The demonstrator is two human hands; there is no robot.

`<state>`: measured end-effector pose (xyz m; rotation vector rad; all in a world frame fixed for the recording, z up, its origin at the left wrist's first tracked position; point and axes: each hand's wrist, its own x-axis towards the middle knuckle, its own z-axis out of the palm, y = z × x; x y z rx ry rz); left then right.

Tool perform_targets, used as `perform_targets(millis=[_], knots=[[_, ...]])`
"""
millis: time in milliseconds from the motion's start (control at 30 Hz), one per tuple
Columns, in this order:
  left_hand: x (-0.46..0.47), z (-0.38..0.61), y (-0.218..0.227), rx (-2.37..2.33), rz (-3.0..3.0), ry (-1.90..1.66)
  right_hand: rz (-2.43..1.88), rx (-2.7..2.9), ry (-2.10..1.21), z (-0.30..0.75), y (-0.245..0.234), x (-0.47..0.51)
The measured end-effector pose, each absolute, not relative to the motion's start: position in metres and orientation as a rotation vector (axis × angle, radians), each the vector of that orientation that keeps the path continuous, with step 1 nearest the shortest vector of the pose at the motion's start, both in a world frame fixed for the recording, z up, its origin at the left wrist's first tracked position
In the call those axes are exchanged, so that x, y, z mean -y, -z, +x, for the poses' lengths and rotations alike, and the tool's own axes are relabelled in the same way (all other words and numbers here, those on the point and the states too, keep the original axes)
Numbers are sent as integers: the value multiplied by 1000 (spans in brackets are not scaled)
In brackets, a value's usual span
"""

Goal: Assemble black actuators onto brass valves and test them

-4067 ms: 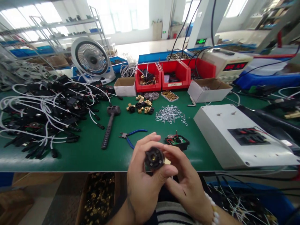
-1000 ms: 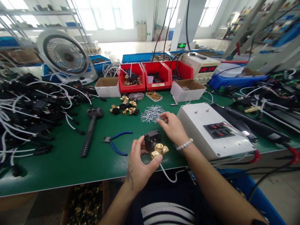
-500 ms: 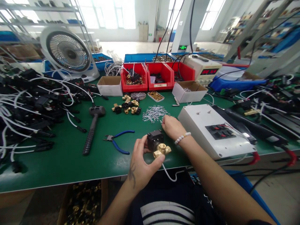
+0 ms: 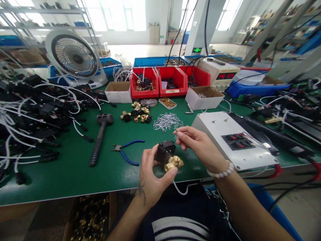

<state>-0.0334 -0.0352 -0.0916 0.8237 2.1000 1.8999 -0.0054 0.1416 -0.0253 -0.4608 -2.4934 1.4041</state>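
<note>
My left hand (image 4: 152,175) is closed round a motorised valve, with a black box-shaped actuator (image 4: 165,151) on a brass valve body (image 4: 174,163). The valve is tilted, its round brass port facing up, and a white cable (image 4: 181,191) hangs below it. Just right of the actuator, my right hand (image 4: 198,144) pinches a small metal wire clip (image 4: 175,133), mostly hidden by the fingertips. A loose pile of similar wire clips (image 4: 165,122) lies on the green table beyond both hands.
Blue-handled cutters (image 4: 129,152) and a black hammer (image 4: 100,139) lie left. A grey-white box with terminals (image 4: 213,124) stands right. Brass fittings (image 4: 136,112), red bins (image 4: 173,82) and a small white carton (image 4: 204,98) sit behind. Cabled black units (image 4: 37,113) crowd the left side.
My right hand has drawn back from the clip pile towards me with a clip between its fingers. The valve in my left hand has tilted slightly.
</note>
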Motion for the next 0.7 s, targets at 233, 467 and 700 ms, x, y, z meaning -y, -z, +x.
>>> perform_targets(millis=[233,467,700], knots=[[43,-26,77,-2196,867,-1876,-204,2064,-2135,31,2,-128],[52,-17,58,-2318,1017,-1814,-142,2317,-1717,42,-14,-122],[55,-13,46,-2503,1131,-1705,-35,2494,-1370,45,-29,-118]])
